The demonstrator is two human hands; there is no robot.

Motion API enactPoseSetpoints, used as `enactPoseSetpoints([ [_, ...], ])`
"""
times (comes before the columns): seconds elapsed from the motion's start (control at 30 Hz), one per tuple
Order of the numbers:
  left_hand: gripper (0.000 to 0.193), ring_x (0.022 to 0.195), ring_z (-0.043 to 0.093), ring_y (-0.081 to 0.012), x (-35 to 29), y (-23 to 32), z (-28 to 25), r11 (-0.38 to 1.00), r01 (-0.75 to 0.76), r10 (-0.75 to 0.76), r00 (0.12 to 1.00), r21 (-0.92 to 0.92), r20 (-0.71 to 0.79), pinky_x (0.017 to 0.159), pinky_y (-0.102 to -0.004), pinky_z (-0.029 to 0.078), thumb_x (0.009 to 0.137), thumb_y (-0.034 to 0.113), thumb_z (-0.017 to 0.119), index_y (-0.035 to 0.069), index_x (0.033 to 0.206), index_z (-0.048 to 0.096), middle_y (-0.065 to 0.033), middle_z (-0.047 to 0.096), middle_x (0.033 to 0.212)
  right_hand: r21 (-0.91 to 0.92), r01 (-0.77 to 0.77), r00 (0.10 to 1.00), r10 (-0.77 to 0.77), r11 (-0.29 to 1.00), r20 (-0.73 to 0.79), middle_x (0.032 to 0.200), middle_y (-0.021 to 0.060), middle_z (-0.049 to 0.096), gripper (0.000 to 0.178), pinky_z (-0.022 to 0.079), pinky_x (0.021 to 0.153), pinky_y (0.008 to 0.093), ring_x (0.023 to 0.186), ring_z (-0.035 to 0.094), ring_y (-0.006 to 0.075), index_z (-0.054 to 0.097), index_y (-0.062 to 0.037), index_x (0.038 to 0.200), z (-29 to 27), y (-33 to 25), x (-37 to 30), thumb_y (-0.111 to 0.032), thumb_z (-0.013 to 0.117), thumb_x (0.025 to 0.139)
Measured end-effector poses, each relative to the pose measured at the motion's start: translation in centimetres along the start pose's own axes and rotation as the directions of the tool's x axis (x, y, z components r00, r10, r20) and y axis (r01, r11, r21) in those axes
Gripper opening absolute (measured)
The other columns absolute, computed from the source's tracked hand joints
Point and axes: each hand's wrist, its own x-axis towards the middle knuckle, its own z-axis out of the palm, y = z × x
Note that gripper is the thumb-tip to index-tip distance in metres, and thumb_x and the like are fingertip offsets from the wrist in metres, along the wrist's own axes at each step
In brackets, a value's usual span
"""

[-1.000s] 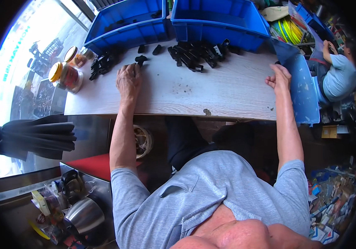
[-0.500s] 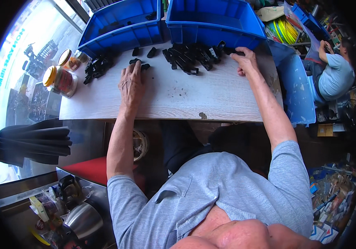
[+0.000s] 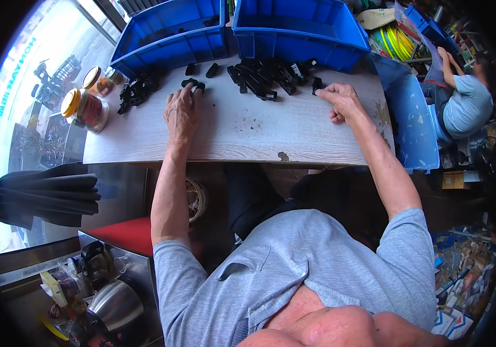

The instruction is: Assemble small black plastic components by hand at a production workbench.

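My left hand [image 3: 181, 115] lies palm-down, fingers bent over small black parts [image 3: 200, 86]; I can't tell whether they grip. My right hand [image 3: 343, 103], arm stretched forward, pinches a black piece [image 3: 317, 82] over the pale, chipped table [image 3: 230, 141]. A black pile [image 3: 254, 78] lies between. Beyond stand two blue bins [image 3: 300, 47]; jars [image 3: 90, 110] sit left, a co-worker [image 3: 471, 101] right.

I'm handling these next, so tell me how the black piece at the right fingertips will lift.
The black piece by the right hand is probably stiff: its edges look straight. Small beside that hand, it should be light. Looking blocky, it seems unlikely to roll.
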Motion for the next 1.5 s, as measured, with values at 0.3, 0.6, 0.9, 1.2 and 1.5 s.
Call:
enactPoseSetpoints([
  [0.3,0.029,0.101,0.066,-0.0327,-0.3,0.7,0.0,0.98,-0.196,0.196,0.98,-0.01,0.011,0.092,-0.0419,0.052,0.089,0.012,0.067,0.009,0.118,0.072,-0.0115,0.074,0.109,0.12,0.246,0.968,-0.25,0.962,0.018,0.061,0.0019,0.053,0.055,0.05,0.038,0.0282,0.046,0.056,0.0109,0.058,-0.0106,0.135,-0.4,0.5,0.7,-0.005,0.067,0.081],
  [0.6,0.027,0.094,0.07,-0.0303,-2.7,3.5,-0.3,0.958,-0.101,0.108,0.994,-0.267,0.013,0.086,-0.0389,0.055,0.089,0.013,0.071,0.01,0.116,0.074,-0.0133,0.075,0.103,-0.111,0.171,0.984,-0.164,0.979,0.073,0.064,0.0039,0.058,0.048,0.047,0.038,0.0295,0.044,0.054,0.0118,0.066,-0.0109,0.126,-0.1,0.6,2.1,-0.011,0.073,0.079],
  [0.9,0.032,0.076,0.064,-0.0089,-5.1,7.8,-0.5,0.796,0.137,-0.035,0.983,-0.59,0.181,0.068,-0.0251,0.052,0.091,0.009,0.07,0.005,0.123,0.072,-0.0096,0.074,0.092,-0.085,0.191,0.981,-0.187,0.978,0.053,0.06,0.0006,0.053,0.044,0.041,0.034,0.0287,0.041,0.049,0.01,0.064,-0.0072,0.123,1.0,-0.2,-0.2,-0.014,0.078,0.082],
  [1.2,0.027,0.069,0.071,-0.0157,-5.2,10.3,0.9,0.801,-0.035,0.08,0.996,-0.598,0.049,0.061,-0.0276,0.055,0.092,0.005,0.068,0.003,0.118,0.072,-0.012,0.075,0.098,-0.134,0.204,0.976,-0.191,0.97,0.104,0.06,0.001,0.053,0.04,0.041,0.035,0.0281,0.041,0.049,0.0108,0.066,-0.007,0.119,1.2,0.0,-1.0,-0.018,0.078,0.082],
  [1.5,0.027,0.092,0.068,-0.0318,-3.3,14.1,3.5,0.804,-0.353,0.406,0.914,-0.479,0.008,0.082,-0.0394,0.056,0.086,0.008,0.071,0.009,0.112,0.073,-0.0099,0.073,0.104,-0.044,0.219,0.934,-0.197,0.975,0.297,0.056,0.0039,0.055,0.036,0.043,0.037,0.0286,0.042,0.052,0.0118,0.067,-0.0046,0.115,3.5,0.1,-4.1,-0.014,0.074,0.081],
])
